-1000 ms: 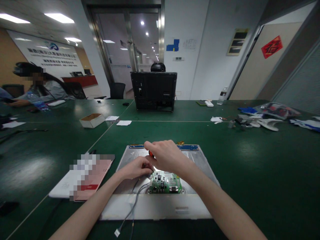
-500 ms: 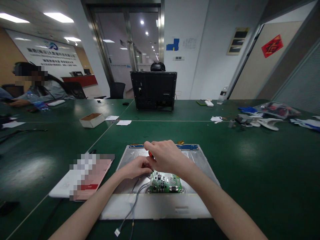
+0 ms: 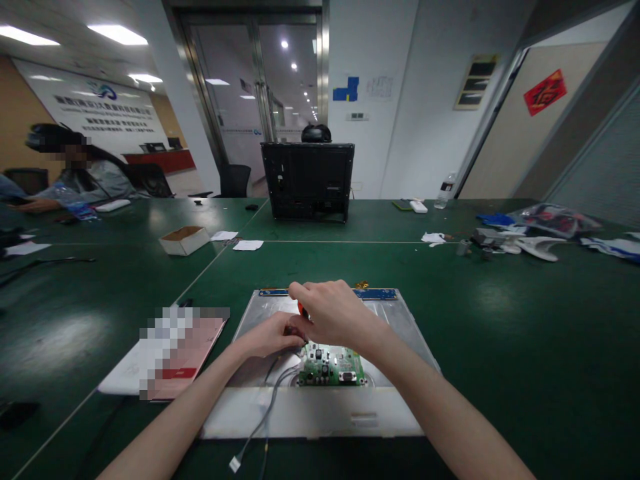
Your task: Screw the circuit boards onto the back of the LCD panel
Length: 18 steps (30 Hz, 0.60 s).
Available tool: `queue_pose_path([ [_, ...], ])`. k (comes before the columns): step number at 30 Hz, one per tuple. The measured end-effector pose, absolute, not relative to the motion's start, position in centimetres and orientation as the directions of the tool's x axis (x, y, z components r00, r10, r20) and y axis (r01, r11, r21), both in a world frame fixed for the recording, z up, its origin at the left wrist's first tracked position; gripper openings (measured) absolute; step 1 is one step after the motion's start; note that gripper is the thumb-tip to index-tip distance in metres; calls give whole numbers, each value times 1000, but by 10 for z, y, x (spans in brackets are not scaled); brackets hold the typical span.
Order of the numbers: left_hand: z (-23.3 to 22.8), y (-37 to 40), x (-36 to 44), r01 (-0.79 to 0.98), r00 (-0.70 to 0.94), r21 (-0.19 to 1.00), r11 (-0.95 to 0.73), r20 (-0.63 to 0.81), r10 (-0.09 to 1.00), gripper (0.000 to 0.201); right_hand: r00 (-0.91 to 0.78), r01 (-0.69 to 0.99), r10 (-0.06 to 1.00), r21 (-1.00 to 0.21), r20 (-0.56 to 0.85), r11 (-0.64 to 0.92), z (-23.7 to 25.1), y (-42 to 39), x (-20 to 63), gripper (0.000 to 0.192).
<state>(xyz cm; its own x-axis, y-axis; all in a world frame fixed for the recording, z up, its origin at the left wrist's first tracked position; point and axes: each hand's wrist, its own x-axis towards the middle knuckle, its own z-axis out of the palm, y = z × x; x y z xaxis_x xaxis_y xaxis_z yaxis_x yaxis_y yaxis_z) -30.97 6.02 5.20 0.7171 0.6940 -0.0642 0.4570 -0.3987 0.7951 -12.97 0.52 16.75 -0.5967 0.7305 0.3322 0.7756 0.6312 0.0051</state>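
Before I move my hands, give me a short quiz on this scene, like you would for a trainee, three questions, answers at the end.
1. True or false: the green board lies on the panel.
2. Which hand is curled over the orange thing? A, the left; B, the right; C, neither.
3. Fill in the colour: the loose grey cable ends in a ____ plug.

Key
1. True.
2. B, the right hand; most of the orange thing is hidden beneath it.
3. White.
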Motion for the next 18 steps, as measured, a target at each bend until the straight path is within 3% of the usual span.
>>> queue_pose_path([
  [6,54,60,-310,505,699,760,-409,-81,711,10,-580,794,746,24,325,607,167,6,-130,13],
  [13,48,63,-311,442,725,786,-432,-29,688,8,-626,748,708,-6,329,664,169,4,-128,17],
  [18,48,63,-311,457,723,789,-411,-60,688,8,-585,790,750,4,309,614,166,6,-127,15],
])
